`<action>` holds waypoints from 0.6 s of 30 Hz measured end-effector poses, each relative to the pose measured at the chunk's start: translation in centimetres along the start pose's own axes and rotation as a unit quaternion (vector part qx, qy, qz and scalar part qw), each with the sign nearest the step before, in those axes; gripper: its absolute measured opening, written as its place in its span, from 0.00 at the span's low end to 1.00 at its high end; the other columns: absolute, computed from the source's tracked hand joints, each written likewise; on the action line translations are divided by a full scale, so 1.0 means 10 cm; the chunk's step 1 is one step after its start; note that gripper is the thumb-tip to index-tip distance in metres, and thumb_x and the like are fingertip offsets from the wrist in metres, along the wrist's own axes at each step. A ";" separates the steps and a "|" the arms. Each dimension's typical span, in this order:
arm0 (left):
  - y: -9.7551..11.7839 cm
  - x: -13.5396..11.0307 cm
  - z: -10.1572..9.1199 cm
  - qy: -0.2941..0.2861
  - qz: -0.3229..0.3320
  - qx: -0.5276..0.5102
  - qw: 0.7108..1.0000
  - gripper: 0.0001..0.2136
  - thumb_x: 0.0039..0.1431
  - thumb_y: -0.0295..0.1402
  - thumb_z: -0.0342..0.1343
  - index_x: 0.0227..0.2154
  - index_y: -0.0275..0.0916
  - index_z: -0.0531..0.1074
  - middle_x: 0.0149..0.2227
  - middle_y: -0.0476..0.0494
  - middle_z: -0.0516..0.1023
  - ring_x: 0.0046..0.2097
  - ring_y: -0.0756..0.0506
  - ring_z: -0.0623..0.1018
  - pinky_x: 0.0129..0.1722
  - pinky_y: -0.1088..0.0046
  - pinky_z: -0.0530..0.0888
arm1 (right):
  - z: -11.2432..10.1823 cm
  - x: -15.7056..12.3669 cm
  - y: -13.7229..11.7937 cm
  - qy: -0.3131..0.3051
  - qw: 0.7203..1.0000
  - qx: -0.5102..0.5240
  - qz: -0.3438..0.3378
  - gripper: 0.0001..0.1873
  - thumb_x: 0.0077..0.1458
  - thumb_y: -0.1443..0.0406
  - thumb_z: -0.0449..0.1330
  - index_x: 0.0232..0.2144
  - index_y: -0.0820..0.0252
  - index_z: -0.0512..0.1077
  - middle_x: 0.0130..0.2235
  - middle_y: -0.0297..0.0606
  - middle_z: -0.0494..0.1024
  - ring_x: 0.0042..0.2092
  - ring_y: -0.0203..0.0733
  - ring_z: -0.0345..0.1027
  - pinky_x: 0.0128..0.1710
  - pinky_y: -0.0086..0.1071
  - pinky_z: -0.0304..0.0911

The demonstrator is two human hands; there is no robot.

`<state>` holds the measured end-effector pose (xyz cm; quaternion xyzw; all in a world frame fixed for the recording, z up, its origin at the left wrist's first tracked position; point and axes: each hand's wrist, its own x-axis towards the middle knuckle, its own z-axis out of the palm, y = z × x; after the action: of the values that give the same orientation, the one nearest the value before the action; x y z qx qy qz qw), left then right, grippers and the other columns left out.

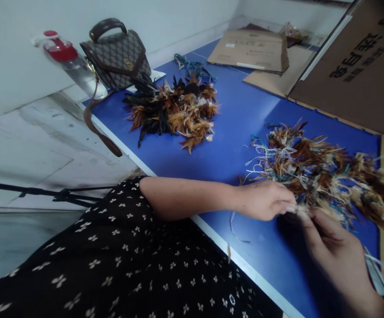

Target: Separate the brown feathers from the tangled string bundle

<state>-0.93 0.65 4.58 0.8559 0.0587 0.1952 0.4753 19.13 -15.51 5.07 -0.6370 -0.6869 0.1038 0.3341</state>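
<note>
My left hand [266, 199] reaches across the front of the blue table, its fingers closed in a pinch. Facing it, my right hand [339, 254] pinches too, thumb against forefinger, and the fingertips of both hands nearly meet. Between them is a small pale, fluffy feather bundle [302, 209]; its details are blurred and partly covered by the fingers. Just behind the hands lies a loose heap of brown and cream feather bundles [321, 154] with white and teal strings trailing from it. A thin pale string [233, 227] hangs below my left wrist.
Black and orange feather bundles [178, 108] lie farther left on the blue table [235, 128]. Beyond them are teal strings [195, 68], a patterned handbag [119, 57] and a red-capped bottle [74, 66]. Flattened cardboard [248, 51] and a large carton [351, 70] stand at the back right.
</note>
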 end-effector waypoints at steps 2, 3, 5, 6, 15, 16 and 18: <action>-0.05 -0.01 0.00 0.046 -0.038 0.056 0.997 0.11 0.76 0.27 0.57 0.34 0.41 0.78 0.38 0.42 0.85 0.43 0.44 0.83 0.50 0.65 0.79 | 0.04 -0.09 -0.03 -0.007 0.999 -0.021 -0.047 0.11 0.77 0.56 0.64 0.40 0.52 0.80 0.32 0.33 0.83 0.27 0.38 0.77 0.29 0.30 0.71; -0.07 -0.02 0.02 0.051 -0.048 0.087 0.994 0.11 0.76 0.27 0.57 0.35 0.40 0.79 0.38 0.40 0.86 0.43 0.43 0.83 0.50 0.64 0.78 | 0.04 -0.12 -0.05 -0.017 0.996 -0.035 -0.076 0.08 0.76 0.58 0.64 0.42 0.51 0.80 0.34 0.33 0.84 0.28 0.37 0.78 0.30 0.29 0.71; -0.09 -0.03 0.06 0.014 -0.038 0.134 0.990 0.10 0.73 0.25 0.57 0.34 0.39 0.79 0.40 0.37 0.86 0.42 0.42 0.83 0.48 0.63 0.79 | -0.01 -0.11 -0.09 -0.032 0.991 -0.059 -0.116 0.06 0.76 0.60 0.64 0.44 0.50 0.80 0.38 0.34 0.86 0.31 0.37 0.79 0.31 0.29 0.70; -0.09 -0.04 0.07 -0.019 -0.017 0.139 0.990 0.10 0.71 0.23 0.58 0.34 0.39 0.79 0.40 0.37 0.86 0.42 0.42 0.83 0.47 0.64 0.79 | -0.04 -0.08 -0.09 -0.032 0.990 -0.067 -0.117 0.07 0.76 0.59 0.63 0.44 0.50 0.81 0.38 0.35 0.86 0.32 0.37 0.80 0.32 0.29 0.71; -0.07 -0.02 0.06 0.042 0.045 0.050 0.997 0.13 0.79 0.30 0.55 0.35 0.41 0.80 0.41 0.37 0.86 0.47 0.41 0.84 0.56 0.62 0.81 | -0.04 -0.06 -0.04 -0.021 0.999 0.001 -0.037 0.17 0.78 0.51 0.64 0.36 0.52 0.78 0.29 0.31 0.79 0.25 0.36 0.72 0.27 0.29 0.69; -0.08 -0.02 0.07 0.046 0.030 0.064 0.996 0.13 0.78 0.30 0.56 0.34 0.41 0.79 0.40 0.37 0.85 0.46 0.41 0.84 0.55 0.62 0.81 | -0.05 -0.09 -0.06 -0.022 0.998 -0.006 -0.056 0.13 0.77 0.54 0.65 0.39 0.52 0.79 0.31 0.32 0.82 0.27 0.37 0.74 0.29 0.29 0.71; -0.09 -0.02 0.10 0.011 0.030 0.073 0.997 0.13 0.75 0.27 0.59 0.30 0.42 0.77 0.38 0.38 0.83 0.43 0.42 0.83 0.52 0.63 0.81 | -0.09 -0.11 -0.07 -0.022 0.997 -0.030 -0.074 0.08 0.76 0.58 0.65 0.43 0.51 0.81 0.36 0.35 0.85 0.31 0.38 0.80 0.34 0.29 0.74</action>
<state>-0.64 0.31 3.32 0.8876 0.0524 0.2139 0.4047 19.08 -16.97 5.81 -0.5915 -0.7424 0.0715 0.3063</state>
